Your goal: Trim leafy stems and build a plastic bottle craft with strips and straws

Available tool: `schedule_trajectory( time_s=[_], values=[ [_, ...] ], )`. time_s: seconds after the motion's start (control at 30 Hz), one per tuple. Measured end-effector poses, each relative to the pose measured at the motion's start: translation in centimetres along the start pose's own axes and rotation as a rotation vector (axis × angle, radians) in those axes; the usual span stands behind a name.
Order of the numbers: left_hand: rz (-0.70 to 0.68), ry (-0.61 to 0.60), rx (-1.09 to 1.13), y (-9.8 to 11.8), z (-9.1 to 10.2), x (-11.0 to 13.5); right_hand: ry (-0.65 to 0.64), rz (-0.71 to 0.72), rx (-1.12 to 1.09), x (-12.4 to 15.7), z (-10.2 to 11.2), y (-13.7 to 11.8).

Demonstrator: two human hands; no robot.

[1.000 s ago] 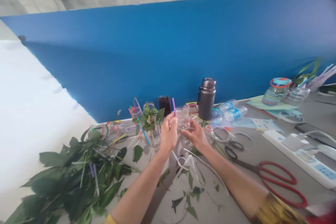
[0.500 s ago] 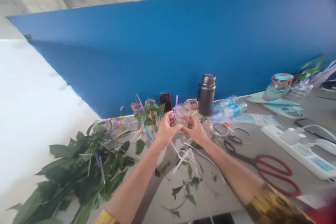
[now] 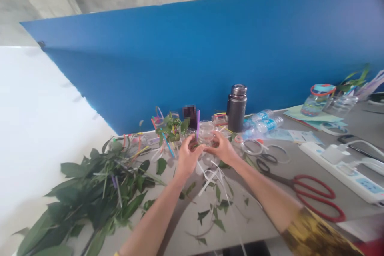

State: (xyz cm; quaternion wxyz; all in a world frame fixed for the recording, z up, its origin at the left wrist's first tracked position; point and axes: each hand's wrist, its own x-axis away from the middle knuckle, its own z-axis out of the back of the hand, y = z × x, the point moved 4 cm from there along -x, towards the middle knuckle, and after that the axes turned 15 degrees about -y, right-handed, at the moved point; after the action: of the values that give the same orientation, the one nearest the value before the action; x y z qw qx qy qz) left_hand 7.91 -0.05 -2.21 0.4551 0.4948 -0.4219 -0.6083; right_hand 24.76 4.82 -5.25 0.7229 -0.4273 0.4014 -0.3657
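A clear plastic cup (image 3: 207, 128), round-rimmed and see-through, stands between my two hands in the middle of the table. My left hand (image 3: 189, 159) grips its left side, with thumb and fingers curled around it. From the right, my right hand (image 3: 222, 148) closes on the same cup, and the two thumbs nearly meet in front. An upright purple straw (image 3: 198, 123) rises at the cup's left edge by my left fingers. Below my hands lie curled white strips (image 3: 208, 180). To the left, a leafy sprig with coloured straws (image 3: 172, 128) stands close by.
A dark thermos (image 3: 237, 110) stands behind my right hand. Water bottles (image 3: 267, 124) lie right of it. Red-handled scissors (image 3: 315, 194) and a white power strip (image 3: 345, 172) are on the right. Leafy branches (image 3: 90, 188) cover the left, and cut leaves (image 3: 204, 217) lie in front.
The cup and both hands have moved slightly lower and left, and the cup's rim shows more openly. A long white strip now hangs down toward the table's front edge.
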Motion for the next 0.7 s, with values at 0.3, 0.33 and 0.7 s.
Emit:
schedule_trajectory(
  time_s=[0.3, 0.33, 0.7],
  values=[
    [-0.058, 0.022, -0.108, -0.6, 0.1, 1.1, 0.054, 0.099, 0.046, 0.5, -0.9, -0.7],
    [-0.062, 0.035, -0.083, -0.6, 0.1, 1.2, 0.062, 0.095, 0.045, 0.5, -1.0, -0.6],
    [-0.087, 0.013, -0.062, -0.3, -0.5, 2.2, 0.103, 0.118, 0.168, 0.9, -1.2, -1.6]
  ],
)
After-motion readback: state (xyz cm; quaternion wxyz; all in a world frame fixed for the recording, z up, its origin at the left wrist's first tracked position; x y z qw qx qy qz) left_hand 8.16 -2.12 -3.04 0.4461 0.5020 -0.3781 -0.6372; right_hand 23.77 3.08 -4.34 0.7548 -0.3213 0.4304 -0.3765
